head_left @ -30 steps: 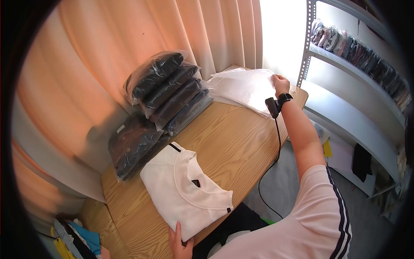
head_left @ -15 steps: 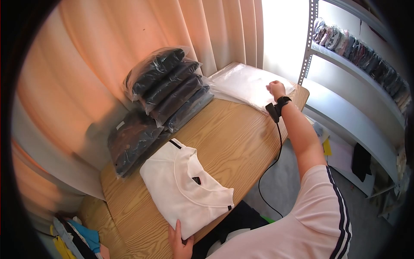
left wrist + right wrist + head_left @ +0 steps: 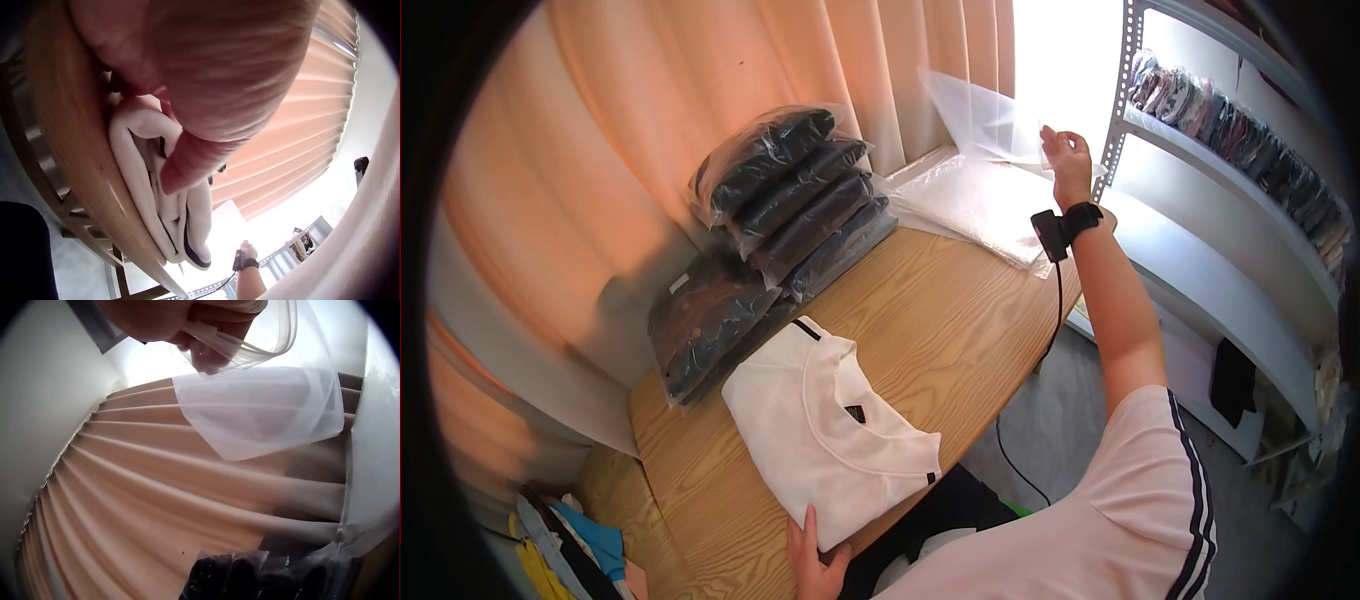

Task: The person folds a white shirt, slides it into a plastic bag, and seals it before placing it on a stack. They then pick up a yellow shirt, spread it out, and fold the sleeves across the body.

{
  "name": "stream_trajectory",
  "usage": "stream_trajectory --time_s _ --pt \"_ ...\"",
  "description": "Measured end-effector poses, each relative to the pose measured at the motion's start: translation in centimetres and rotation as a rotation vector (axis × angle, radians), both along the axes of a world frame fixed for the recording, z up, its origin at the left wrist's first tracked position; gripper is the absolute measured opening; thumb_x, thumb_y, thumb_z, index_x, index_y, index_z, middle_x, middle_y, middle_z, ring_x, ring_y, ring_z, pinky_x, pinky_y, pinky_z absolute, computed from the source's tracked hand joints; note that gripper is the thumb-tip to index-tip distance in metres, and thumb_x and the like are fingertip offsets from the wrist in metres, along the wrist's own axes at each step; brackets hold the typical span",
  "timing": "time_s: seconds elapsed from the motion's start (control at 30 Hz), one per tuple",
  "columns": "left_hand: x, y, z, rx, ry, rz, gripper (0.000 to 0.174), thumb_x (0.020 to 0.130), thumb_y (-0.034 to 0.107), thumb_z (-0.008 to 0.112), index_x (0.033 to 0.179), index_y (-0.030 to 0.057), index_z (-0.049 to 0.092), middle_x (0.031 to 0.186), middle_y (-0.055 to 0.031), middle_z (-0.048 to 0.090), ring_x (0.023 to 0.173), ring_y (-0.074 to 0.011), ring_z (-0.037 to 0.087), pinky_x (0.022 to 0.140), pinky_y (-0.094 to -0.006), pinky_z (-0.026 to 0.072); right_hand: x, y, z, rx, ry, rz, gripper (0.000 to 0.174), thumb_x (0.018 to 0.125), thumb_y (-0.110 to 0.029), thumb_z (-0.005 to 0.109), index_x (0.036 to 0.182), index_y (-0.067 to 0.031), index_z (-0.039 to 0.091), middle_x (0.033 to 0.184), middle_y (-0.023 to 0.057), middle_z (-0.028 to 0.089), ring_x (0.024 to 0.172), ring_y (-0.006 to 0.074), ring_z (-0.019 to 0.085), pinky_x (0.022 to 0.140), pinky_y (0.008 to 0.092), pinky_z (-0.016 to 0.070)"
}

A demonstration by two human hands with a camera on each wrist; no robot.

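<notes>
My right hand (image 3: pixel 1068 165) pinches a clear plastic bag (image 3: pixel 990 118), raised above a pile of similar clear bags (image 3: pixel 960 200) at the table's far end. In the right wrist view, the bag (image 3: pixel 262 412) hangs spread out below the fingers, its strip-like edge caught between them. A folded white shirt (image 3: pixel 820 430) with black trim lies on the table, neckline towards the right. At the shirt's near corner, my left hand (image 3: pixel 815 565) rests with one finger straight along the fabric. The left wrist view shows the thumb (image 3: pixel 187 165) beside the folded layers (image 3: pixel 140 150).
Dark garments in clear bags (image 3: pixel 785 200) are stacked along the curtain (image 3: pixel 600 180), with another packed one (image 3: pixel 710 320) in front. A metal shelf (image 3: pixel 1200 150) holds a row of packed clothes at right. Loose coloured clothes (image 3: pixel 580 540) lie at lower left. A cable (image 3: pixel 1025 480) trails from my right wrist.
My right hand has drawn one clear bag up off the pile, lifting it away from the table. My left hand and the white shirt have stayed nearly in place.
</notes>
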State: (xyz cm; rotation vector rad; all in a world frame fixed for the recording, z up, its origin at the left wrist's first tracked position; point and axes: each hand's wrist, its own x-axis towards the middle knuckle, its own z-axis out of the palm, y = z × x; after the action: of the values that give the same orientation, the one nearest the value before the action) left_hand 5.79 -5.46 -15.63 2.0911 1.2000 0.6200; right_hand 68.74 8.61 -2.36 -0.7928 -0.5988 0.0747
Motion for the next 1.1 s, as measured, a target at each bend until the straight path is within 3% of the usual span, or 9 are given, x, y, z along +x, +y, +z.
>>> stream_trajectory --time_s 0.17,0.2,0.37,0.5,0.57,0.7,0.8,0.97,1.1 --pt "-1.3 0.6 1.3 -0.05 -0.124 -0.016 0.07 0.083 0.021 0.061 0.14 0.0004 0.028 0.149 -0.02 0.019 0.138 -0.0298 0.018 0.109 -0.0371 0.0183 -13.2 -4.7 5.2 -0.104 -0.327 0.119 0.016 0.096 -0.016 0.046 0.101 -0.0004 0.047 0.111 0.0189 0.062 0.106 0.0226 0.059 0.091 0.0315 0.0453" --pt "-1.6 1.3 2.1 -0.088 -0.179 -0.022 0.08 0.082 0.037 0.063 0.142 0.0013 0.024 0.15 -0.0186 0.014 0.14 -0.0283 0.012 0.111 -0.0384 0.0145 -16.4 -6.0 5.9 -0.143 -0.379 0.184 0.016 0.096 -0.016 0.046 0.1 -0.001 0.048 0.108 0.0163 0.063 0.106 0.0212 0.059 0.088 0.0301 0.0456" --pt "-1.8 1.7 7.6 0.062 -0.533 -0.047 0.062 0.087 0.033 0.059 0.139 0.0076 0.036 0.149 -0.0228 0.016 0.138 -0.0346 0.015 0.11 -0.0435 0.0151 -31.0 -11.4 2.8 -0.354 -0.721 0.579 0.008 0.09 -0.005 0.052 0.097 -0.0025 0.056 0.088 0.0042 0.062 0.092 0.0167 0.063 0.074 0.0258 0.0465" --pt "-2.8 0.6 9.0 0.279 -0.778 -0.195 0.043 0.088 0.025 0.058 0.128 0.0104 0.052 0.149 -0.0221 0.016 0.139 -0.038 0.012 0.109 -0.0477 0.0152 -42.3 -13.8 -1.5 -0.395 -0.966 1.033 0.016 0.084 0.002 0.056 0.099 -0.0018 0.057 0.083 0.0128 0.062 0.076 0.0263 0.063 0.065 0.0322 0.0489" --pt "-2.6 -0.6 9.4 0.286 -0.69 0.006 0.04 0.088 0.022 0.058 0.126 0.0103 0.054 0.149 -0.023 0.015 0.139 -0.0373 0.012 0.109 -0.0467 0.0165 -45.6 -13.5 -3.9 -0.372 -1.143 1.077 0.027 0.081 0.003 0.056 0.108 -0.0043 0.058 0.085 0.011 0.064 0.074 0.0271 0.062 0.065 0.0352 0.0489" --pt "-5.4 -1.9 7.7 0.177 -0.239 0.323 0.037 0.085 0.016 0.061 0.121 0.0081 0.057 0.148 -0.0249 0.016 0.138 -0.035 0.017 0.108 -0.042 0.0221 -49.4 -13.0 -7.1 -0.629 -1.27 1.195 0.026 0.082 -0.003 0.058 0.109 -0.0041 0.057 0.088 0.0142 0.063 0.079 0.0333 0.06 0.069 0.0385 0.0487" --pt "-7.4 -2.7 4.3 0.157 -0.157 0.49 0.037 0.085 0.014 0.06 0.121 0.0051 0.056 0.145 -0.0264 0.022 0.136 -0.0348 0.024 0.107 -0.0383 0.0258 -50.9 -13.3 -8.9 -0.382 -1.266 1.225 0.022 0.08 -0.005 0.059 0.102 -0.0026 0.056 0.084 0.0145 0.062 0.074 0.0327 0.06 0.065 0.0403 0.0484" --pt "-11.7 -4.0 -0.7 0.209 -0.081 0.765 0.039 0.084 0.012 0.06 0.122 0.0035 0.054 0.137 -0.0271 0.036 0.129 -0.0356 0.036 0.103 -0.0367 0.0316 -48.1 -13.0 -6.3 -0.418 -1.301 1.394 0.025 0.081 -0.007 0.063 0.105 -0.0015 0.058 0.117 0.0141 0.058 0.101 0.032 0.057 0.084 0.0366 0.0472" --pt "-14.1 -4.2 -0.8 -0.058 -0.317 0.927 0.043 0.083 0.006 0.058 0.126 0.0035 0.051 0.128 -0.0238 0.047 0.12 -0.028 0.047 0.096 -0.0302 0.0395 -43.0 -12.2 -4.8 -0.805 -1.059 1.172 0.02 0.082 -0.003 0.06 0.102 -0.0016 0.061 0.107 0.01 0.064 0.099 0.0235 0.061 0.086 0.0311 0.0461"
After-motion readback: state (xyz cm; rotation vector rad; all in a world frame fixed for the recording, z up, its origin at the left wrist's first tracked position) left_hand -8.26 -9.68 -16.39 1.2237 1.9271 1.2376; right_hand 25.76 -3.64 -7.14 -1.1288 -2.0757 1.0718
